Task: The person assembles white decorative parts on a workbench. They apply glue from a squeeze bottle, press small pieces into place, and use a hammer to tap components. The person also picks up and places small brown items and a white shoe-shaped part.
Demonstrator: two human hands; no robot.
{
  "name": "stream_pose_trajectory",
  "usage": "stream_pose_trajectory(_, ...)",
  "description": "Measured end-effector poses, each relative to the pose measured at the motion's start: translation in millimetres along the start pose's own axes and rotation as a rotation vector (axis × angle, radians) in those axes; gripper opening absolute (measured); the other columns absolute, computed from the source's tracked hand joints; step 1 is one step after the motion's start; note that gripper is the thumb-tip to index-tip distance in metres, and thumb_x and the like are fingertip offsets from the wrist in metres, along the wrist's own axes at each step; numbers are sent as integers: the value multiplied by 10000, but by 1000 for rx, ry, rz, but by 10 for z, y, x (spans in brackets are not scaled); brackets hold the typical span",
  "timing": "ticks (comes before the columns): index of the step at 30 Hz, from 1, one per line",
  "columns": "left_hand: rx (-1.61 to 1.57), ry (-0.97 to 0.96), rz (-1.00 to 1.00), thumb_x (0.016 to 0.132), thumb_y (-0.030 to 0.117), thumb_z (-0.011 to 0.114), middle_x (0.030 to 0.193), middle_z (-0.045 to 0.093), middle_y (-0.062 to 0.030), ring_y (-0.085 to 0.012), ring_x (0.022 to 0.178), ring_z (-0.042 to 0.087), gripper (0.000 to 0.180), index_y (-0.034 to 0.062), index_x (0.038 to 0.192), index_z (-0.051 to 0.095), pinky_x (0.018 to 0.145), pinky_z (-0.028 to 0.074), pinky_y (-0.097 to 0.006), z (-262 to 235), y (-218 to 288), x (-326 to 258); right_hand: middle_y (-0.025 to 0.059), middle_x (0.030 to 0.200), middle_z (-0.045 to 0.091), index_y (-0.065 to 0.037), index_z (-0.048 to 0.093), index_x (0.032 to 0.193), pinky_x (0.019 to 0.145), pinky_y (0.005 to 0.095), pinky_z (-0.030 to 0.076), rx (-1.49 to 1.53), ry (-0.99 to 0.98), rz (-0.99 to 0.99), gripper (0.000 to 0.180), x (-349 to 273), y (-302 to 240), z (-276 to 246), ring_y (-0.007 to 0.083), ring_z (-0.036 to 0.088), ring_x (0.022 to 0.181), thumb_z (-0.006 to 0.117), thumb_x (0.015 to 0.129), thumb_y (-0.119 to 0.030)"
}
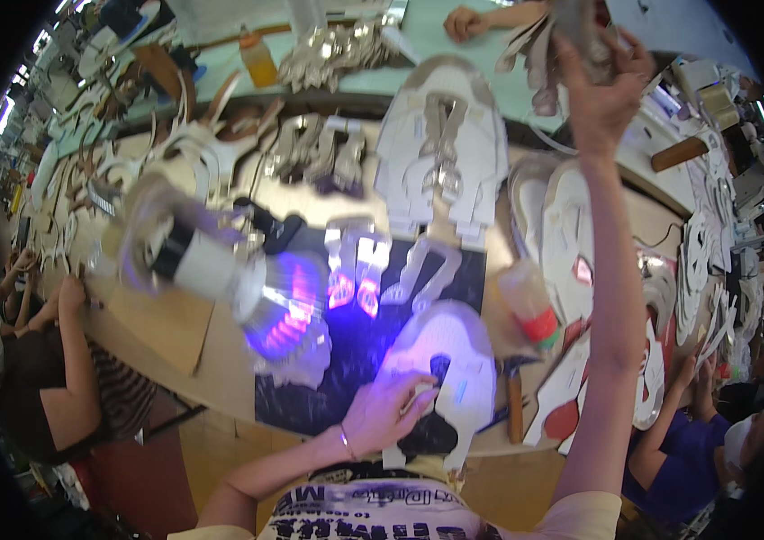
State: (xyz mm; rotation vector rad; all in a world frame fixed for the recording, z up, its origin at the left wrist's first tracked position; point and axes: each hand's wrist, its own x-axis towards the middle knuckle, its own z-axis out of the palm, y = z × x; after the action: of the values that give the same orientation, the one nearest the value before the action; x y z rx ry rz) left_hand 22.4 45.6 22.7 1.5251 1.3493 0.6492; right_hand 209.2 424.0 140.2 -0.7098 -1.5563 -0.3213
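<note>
head view: a white shoe upper piece (pixel 443 360) is pinned flat on the dark mat (pixel 373 360) by the left hand (pixel 391 409), fingers pressed open. grey cut pieces (pixel 571 27) are pinched overhead in the raised right hand (pixel 602 85), clear of the crowded workbench (pixel 220 369).

Left hand (pixel 388 409) presses a white shoe upper (pixel 454 360); right hand (pixel 600 85) grips cut pieces (pixel 571 31) overhead.

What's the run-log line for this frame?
left hand: pressing white shoe-upper piece on dark mat | right hand: raised, gripping grey cut pieces | nearby: violet lamp, hammer
</note>
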Motion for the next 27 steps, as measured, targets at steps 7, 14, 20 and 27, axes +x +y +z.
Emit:
stream_pose_trajectory(7,-133,244,-31,1006,246,504,674,507,-99,-222,596,518,332,1,1204,606,608,444,-343,-134,7,-441,195,1155,649,23,399,1345,882,307,518,503,-270,744,703,-252,-1198,-1225,202,657,1013,804,801,-161)
stream_pose_trajectory(14,-206,267,-6,1057,541,245,998,584,-85,-167,861,539,684,-19,1406,427,807,455,-315,-203,-205,-306,163,1098,636,-33,332,1410,841,287,550,731,-510,1219,784,-1070,-2051,-1908,228,685,956,773,762,-53)
stream_pose_trajectory(20,22,241,65,1029,484,414,1253,619,-192,-319,1154,589,630,-30,1390,463,1028,406,-388,-466,-142,-523,157,1123,633,-33,340,1379,898,316,529,736,-471,1352,774,-1463,-2441,-2171,222,648,1026,783,745,-5)
stream_pose_trajectory(27,-428,332,295,861,673,608,1494,396,-197,-322,1415,346,974,-2,1499,313,1161,264,-437,-350,31,-460,128,1118,598,-55,387,1326,932,314,500,793,-380,1408,718,-1614,-2807,-2000,203,610,1064,789,738,32)
